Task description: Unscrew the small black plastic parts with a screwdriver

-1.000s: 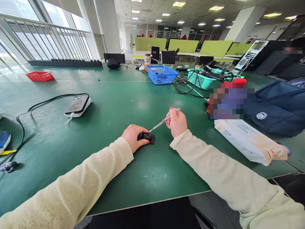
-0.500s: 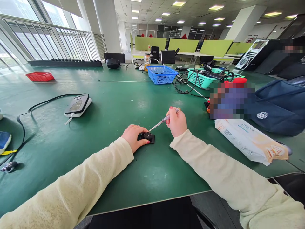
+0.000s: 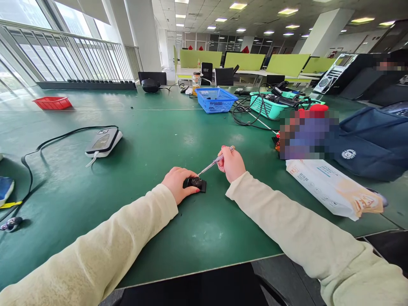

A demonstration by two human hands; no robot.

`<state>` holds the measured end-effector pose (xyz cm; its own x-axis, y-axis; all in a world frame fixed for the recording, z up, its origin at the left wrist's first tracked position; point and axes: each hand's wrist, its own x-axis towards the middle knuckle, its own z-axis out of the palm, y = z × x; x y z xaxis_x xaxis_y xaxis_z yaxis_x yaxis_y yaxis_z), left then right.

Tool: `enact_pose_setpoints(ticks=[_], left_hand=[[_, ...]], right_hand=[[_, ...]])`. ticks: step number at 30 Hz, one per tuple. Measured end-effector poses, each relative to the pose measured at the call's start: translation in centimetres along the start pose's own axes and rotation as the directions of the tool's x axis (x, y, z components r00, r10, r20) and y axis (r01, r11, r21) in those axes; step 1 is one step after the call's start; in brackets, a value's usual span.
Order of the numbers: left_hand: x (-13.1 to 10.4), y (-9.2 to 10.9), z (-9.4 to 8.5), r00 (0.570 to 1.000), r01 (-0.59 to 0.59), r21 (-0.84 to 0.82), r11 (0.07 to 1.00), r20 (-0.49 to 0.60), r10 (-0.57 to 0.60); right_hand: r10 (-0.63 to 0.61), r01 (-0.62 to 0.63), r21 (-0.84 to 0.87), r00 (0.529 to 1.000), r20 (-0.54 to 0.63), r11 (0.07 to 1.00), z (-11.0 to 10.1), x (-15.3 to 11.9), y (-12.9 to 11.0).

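Observation:
My left hand (image 3: 180, 184) grips a small black part (image 3: 196, 183) between thumb and fingers and holds it down on the green table (image 3: 153, 140). The part looks blocky with a flat edge on its right; its left side is hidden by my fingers, and its exact kind does not show. In my right hand (image 3: 232, 163) is a thin screwdriver (image 3: 213, 165) with a clear handle, slanting down to the left. Its tip reaches the far edge of the black part; whether it touches cannot be made out.
A phone (image 3: 103, 140) on a white stand sits left, its black cable running behind. Further back are a red tray (image 3: 52, 103), a blue basket (image 3: 216, 102) and a teal basket (image 3: 267, 107) with tangled cables. A tissue pack (image 3: 331, 187) and navy bag (image 3: 376, 144) lie right.
My right hand has shifted slightly left and down with the screwdriver, which leans a little flatter. My left hand still pins the black part in place.

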<state>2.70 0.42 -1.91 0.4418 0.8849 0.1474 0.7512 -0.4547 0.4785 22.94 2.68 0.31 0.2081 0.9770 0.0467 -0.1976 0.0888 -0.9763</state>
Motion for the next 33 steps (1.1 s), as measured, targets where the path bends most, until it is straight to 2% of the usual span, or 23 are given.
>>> enact_pose_setpoints(ticks=[5, 14, 24, 33], left_hand=[[0.0, -0.1, 0.0, 1.0, -0.004, -0.014, 1.0, -0.006, 0.004], [0.0, 0.0, -0.1, 1.0, -0.005, -0.009, 1.0, 0.001, 0.005], [-0.4, 0.2, -0.4, 0.999, -0.024, -0.003, 1.0, -0.021, 0.024], [-0.6, 0.6, -0.9, 0.999, -0.043, 0.032, 0.999, -0.004, 0.043]], right_hand=[[0.118, -0.118, 0.054, 0.993, 0.002, 0.992, 0.5, 0.2, 0.4], [0.165, -0.166, 0.06, 0.986, 0.019, 0.984, 0.4, 0.1, 0.3], [-0.017, 0.017, 0.006, 0.999, 0.033, 1.0, 0.0, -0.2, 0.2], [-0.099, 0.099, 0.008, 0.994, -0.042, 0.995, -0.4, -0.6, -1.1]])
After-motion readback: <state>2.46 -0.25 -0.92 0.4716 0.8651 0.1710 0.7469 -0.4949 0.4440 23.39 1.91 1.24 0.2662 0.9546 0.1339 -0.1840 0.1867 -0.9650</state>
